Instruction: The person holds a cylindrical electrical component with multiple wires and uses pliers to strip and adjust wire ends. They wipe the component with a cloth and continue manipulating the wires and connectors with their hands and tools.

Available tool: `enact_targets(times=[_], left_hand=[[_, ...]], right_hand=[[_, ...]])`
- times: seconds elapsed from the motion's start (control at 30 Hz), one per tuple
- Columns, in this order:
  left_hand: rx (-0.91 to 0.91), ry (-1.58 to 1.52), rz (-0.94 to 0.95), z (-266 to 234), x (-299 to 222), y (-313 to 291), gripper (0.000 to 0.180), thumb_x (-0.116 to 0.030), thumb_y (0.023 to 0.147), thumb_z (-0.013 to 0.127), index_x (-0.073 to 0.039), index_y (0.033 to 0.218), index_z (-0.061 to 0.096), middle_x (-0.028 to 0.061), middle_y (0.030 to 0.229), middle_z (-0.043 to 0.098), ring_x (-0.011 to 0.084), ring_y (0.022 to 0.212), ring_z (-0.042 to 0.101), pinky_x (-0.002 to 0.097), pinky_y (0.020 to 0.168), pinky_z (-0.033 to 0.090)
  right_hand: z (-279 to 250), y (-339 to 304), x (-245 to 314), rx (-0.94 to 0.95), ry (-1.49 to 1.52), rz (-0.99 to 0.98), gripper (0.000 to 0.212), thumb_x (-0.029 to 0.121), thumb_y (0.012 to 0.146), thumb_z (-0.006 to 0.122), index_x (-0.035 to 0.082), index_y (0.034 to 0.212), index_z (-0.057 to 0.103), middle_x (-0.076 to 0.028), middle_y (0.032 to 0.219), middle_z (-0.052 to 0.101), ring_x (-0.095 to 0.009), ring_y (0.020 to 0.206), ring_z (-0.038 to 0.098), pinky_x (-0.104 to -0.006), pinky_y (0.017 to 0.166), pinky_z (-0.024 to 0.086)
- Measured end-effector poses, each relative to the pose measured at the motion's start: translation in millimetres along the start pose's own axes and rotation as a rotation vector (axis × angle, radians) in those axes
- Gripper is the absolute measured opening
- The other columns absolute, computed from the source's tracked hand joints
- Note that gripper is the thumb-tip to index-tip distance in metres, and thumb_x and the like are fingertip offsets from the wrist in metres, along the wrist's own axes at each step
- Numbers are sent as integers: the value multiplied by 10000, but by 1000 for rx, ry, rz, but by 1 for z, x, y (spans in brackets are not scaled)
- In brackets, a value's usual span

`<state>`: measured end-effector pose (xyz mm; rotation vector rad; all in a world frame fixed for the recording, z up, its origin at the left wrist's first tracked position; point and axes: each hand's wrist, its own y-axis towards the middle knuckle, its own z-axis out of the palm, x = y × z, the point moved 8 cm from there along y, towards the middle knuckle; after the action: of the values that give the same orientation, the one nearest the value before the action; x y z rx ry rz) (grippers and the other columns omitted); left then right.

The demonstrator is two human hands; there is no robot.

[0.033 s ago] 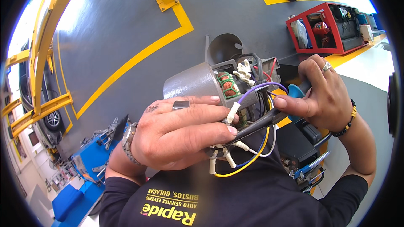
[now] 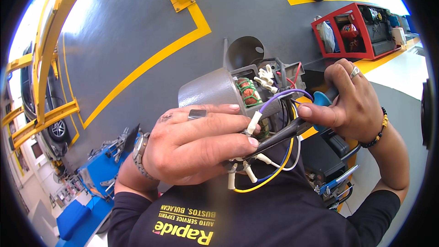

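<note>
Partway along, I'd judge: the grey motor housing [image 2: 208,89] sits mid-view, opened, its copper coil [image 2: 248,93] bare, and the purple lead [image 2: 286,92] runs to a sleeve by the left fingertips. White connectors [image 2: 265,80] at one o'clock look loose. The left hand [image 2: 196,144] lies over the terminals, blocking them, fingers slightly apart, grip unclear; the right hand [image 2: 350,105], at three, clasps dark pliers [image 2: 284,136]. A red cart [image 2: 361,29] stands at two, a blue desk [image 2: 97,167] at eight.
</note>
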<state>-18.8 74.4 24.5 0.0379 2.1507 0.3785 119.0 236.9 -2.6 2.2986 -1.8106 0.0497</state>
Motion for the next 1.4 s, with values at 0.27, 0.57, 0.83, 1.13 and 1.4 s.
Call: enact_targets(times=[0.27,0.57,0.83,1.13,1.4], left_hand=[[2,1,0,-2,1,-4,352,-87,726,869,-61,1052,738,151,1011,770,325,924,776,416,903,624],[-19,20,-19,0,1,0,221,-155,822,846,-129,994,711,109,953,788,263,910,794,395,912,619],[50,-52,35,-1,4,-5,422,-95,713,852,-38,1118,749,179,1071,755,380,976,759,437,890,622],[25,0,44,0,3,-2,449,-83,658,889,-52,1087,763,158,1040,758,350,955,768,412,853,632],[-11,24,44,0,2,-3,314,-113,748,887,-106,1025,738,121,1022,781,283,941,789,417,937,614]], right_hand=[[-8,-2,-1,-19,115,81,929,68,739,810,489,1481,442,-109,1055,487,-308,873,564,-415,698,472],[-6,-7,7,-3,128,92,936,34,740,809,474,1489,460,-107,1059,487,-304,875,556,-422,738,472],[-2,3,2,-7,94,68,890,58,760,810,510,1456,491,-105,1027,489,-306,877,583,-385,694,492],[-6,5,-7,-9,166,59,829,22,714,799,460,1381,571,-114,1070,499,-317,933,579,-399,734,504],[-11,-36,-14,-52,433,182,799,-81,676,591,74,1460,563,-194,1178,538,-346,1009,586,-422,902,517]])
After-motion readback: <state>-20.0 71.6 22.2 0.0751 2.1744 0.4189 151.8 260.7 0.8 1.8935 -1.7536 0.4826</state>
